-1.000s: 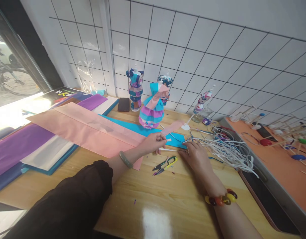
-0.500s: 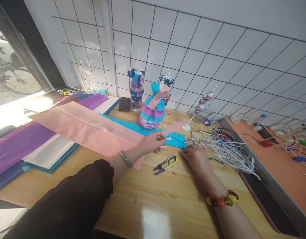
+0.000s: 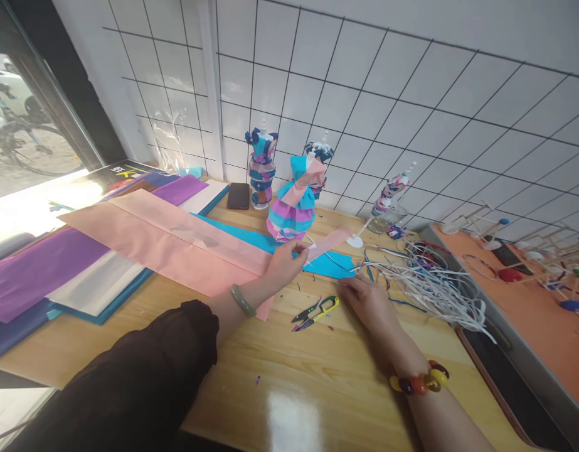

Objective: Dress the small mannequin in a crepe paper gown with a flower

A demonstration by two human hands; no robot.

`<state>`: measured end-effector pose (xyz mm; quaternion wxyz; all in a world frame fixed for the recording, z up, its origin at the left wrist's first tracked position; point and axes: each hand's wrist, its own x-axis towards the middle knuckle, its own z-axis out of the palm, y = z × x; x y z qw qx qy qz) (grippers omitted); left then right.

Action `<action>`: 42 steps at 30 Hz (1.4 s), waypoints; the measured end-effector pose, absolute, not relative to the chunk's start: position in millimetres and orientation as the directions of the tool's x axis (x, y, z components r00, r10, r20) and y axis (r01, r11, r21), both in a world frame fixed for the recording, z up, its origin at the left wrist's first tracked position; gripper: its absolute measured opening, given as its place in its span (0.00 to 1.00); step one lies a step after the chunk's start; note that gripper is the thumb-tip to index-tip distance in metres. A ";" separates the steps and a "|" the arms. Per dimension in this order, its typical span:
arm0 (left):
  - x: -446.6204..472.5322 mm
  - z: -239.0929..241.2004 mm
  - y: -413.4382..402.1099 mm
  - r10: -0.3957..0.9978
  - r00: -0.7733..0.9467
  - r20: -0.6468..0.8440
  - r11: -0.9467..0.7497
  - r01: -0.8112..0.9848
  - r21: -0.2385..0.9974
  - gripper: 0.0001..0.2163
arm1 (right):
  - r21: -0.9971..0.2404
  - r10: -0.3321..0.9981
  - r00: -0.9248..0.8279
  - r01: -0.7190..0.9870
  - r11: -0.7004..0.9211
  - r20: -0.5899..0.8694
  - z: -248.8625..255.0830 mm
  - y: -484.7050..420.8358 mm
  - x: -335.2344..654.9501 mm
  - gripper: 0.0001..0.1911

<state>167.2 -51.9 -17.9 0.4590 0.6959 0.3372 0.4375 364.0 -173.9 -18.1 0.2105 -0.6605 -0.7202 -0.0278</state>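
My left hand (image 3: pixel 283 263) is closed in a pinch on a narrow pink paper strip (image 3: pixel 330 241) that runs up to the right over a blue paper sheet (image 3: pixel 331 265). My right hand (image 3: pixel 367 300) rests on the wooden table (image 3: pixel 289 376) with its fingers curled, beside a tangle of white strips (image 3: pixel 430 285); I cannot make out anything in it. Small thread snips with yellow-green handles (image 3: pixel 316 311) lie on the table between my two hands. A paper dress on a small mannequin (image 3: pixel 293 204) stands just behind my left hand.
Large pink (image 3: pixel 171 242), purple (image 3: pixel 39 267) and white paper sheets cover the table's left side. Two more dressed mannequins (image 3: pixel 261 166), a phone (image 3: pixel 238 196) and a glass jar (image 3: pixel 383 216) stand by the tiled wall. An orange tray (image 3: pixel 529 295) with sticks and balls is at right.
My left hand has lifted and moved back toward the mannequin dress with the pink strip. My right hand has drawn slightly toward me off the white strip it touched.
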 end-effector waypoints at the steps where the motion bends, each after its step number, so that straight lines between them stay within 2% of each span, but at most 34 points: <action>1: 167.5 -16.7 -53.3 0.870 0.380 0.315 -0.361 0.055 0.931 0.09 | -0.233 0.937 -0.051 0.962 0.138 0.346 -17.8 -174.1 362.5 0.11; 8: 170.9 -9.3 -68.8 0.826 0.446 0.344 -0.355 -0.062 0.933 0.11 | -0.211 0.943 -0.097 0.962 0.171 0.320 -15.7 -176.5 352.7 0.15; 15: 176.2 -8.9 -84.7 0.741 0.641 0.201 -0.183 -0.095 0.979 0.14 | -0.295 0.954 -0.029 0.948 0.121 0.298 -17.0 -173.7 346.0 0.22; 22: 179.8 -15.7 -82.8 0.720 0.689 0.081 -0.016 -0.099 0.995 0.10 | -0.184 0.919 -0.128 0.961 0.208 0.372 -12.8 -173.0 335.2 0.22; 25: 179.9 -19.1 -80.3 0.702 0.711 0.042 0.006 -0.065 0.998 0.11 | -0.192 0.920 -0.099 0.964 0.183 0.379 -12.3 -174.3 332.3 0.23; 33: 180.0 -23.0 -78.7 0.668 0.744 0.028 0.003 -0.040 0.999 0.15 | -0.393 0.922 0.034 0.910 0.131 0.386 -18.7 -176.0 331.8 0.16; 37: 180.4 -23.7 -77.8 0.659 0.752 0.014 0.011 -0.028 1.000 0.15 | -0.388 0.912 0.002 0.905 0.173 0.411 -15.7 -176.3 330.1 0.09; 42: 180.4 -24.3 -77.4 0.660 0.751 0.017 0.025 -0.045 0.999 0.14 | -0.393 0.899 -0.087 0.878 0.272 0.429 -9.3 -176.9 326.0 0.10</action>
